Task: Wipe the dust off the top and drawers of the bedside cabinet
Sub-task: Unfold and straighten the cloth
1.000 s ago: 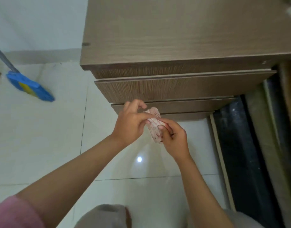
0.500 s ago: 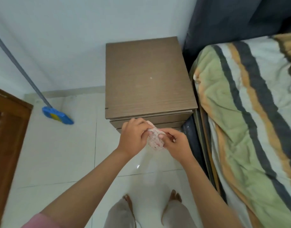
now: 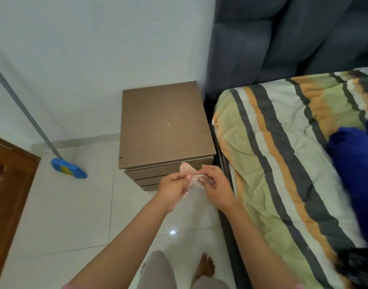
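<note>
Pinkish cloth [image 3: 191, 177] mostly hidden between the fingers, pinched by left hand [image 3: 173, 187] and right hand [image 3: 215, 188], held just near of the bedside cabinet [image 3: 164, 124] drawer fronts.

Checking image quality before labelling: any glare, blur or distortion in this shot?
Head view: wide-angle bending curves the mop handle; small glare spots on the floor tile and the cabinet top; cloth between both hands slightly soft; lighting even, shadows faint.
</note>
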The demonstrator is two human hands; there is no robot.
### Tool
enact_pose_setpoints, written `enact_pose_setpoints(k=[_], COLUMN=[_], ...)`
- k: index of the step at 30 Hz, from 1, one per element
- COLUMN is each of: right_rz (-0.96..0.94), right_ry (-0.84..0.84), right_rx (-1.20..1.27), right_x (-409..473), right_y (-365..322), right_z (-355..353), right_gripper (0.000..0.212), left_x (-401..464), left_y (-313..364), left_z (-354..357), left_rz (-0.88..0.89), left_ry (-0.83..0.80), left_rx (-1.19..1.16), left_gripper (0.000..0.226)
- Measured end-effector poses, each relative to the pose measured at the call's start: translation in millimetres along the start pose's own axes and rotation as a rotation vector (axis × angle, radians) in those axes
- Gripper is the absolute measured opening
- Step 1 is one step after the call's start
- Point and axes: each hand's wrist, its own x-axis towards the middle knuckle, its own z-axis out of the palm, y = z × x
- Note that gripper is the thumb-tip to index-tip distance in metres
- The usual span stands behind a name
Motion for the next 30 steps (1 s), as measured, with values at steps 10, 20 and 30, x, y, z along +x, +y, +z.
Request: enact_pose_setpoints(k=[10,20,30], right_rz=[0.504,0.442,0.364], right_ry=[-0.077,0.295,0.254], right_rx=[0.599,0.715,0.399], right_x=[17,94,154], right_y=[1,-8,5], right_z=[-17,15,13], right_gripper=[0.039,0.032,0.043], left_x=[21,88,173], left_y=[31,69,85], left_z=[25,-19,-17], left_rz=[-0.028,0.252,0.459], left_ry=[-0.106,-0.261,-0.086], left_rx=[-0.209,0.211,0.407], left_gripper=[0.041,0.063,0.032])
